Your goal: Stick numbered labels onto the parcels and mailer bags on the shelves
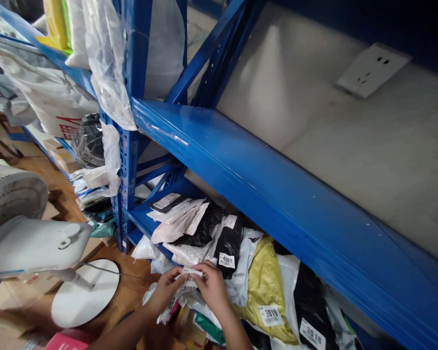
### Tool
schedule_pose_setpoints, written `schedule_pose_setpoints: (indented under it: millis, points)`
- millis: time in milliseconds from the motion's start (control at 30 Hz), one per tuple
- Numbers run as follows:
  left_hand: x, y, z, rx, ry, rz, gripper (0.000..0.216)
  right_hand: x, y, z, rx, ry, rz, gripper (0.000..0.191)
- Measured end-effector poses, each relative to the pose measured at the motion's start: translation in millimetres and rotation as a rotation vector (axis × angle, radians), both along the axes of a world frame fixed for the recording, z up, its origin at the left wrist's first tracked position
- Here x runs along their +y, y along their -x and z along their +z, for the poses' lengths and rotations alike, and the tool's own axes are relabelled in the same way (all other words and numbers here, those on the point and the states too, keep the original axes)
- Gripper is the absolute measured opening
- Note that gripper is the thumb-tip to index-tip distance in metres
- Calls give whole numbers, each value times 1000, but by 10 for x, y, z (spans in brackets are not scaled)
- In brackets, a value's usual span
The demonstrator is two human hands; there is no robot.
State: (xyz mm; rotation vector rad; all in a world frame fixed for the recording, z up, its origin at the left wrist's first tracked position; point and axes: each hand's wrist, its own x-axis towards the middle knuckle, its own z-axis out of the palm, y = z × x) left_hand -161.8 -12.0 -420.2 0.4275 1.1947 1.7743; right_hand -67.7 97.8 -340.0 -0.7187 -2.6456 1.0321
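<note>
My left hand (166,288) and my right hand (211,283) meet low in the view, both pinching a small white label strip (191,271) between their fingertips. Under them lies a white parcel bag (187,288) with a number label. They hover over the front of a low blue shelf (143,219) piled with bagged parcels. A black parcel tagged 4001 (227,249) sits just behind my right hand. A yellow bag (265,282) with a 3019 label lies to the right.
A long blue shelf beam (263,189) runs diagonally above the parcels, with a pale shelf board (350,126) and a white socket plate (372,69) on it. A white standing fan (29,243) with a round base (84,292) stands left on the wooden floor. Plastic bags hang from a blue upright (126,146).
</note>
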Motion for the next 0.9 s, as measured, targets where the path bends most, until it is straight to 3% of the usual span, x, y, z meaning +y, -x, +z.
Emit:
schedule_pose_setpoints:
  millis: [133, 267, 367, 467, 567, 700, 800, 900]
  points:
    - [105, 72, -41, 48, 110, 106, 49, -80, 106, -230, 78, 11, -192, 16]
    - [272, 181, -87, 101, 205, 215, 55, -74, 349, -326, 76, -193, -251, 16]
    - [369, 237, -134, 125, 232, 173, 55, -13, 526, -328, -123, -326, -332, 17]
    - [384, 257, -178, 145, 297, 125, 58, 35, 614, -337, -359, -373, -389, 21]
    - [294, 243, -172, 170, 326, 42, 56, 27, 616, -360, -449, -389, -391, 28]
    - [87, 218, -80, 239, 305, -18, 53, -14, 567, -337, -367, -461, -424, 29]
    - [21, 252, 14, 298, 286, 6, 52, 53, 560, -244, -209, -538, -534, 46]
    - [122, 338, 125, 374, 227, 15, 48, 246, 591, -156, -180, -460, -525, 46]
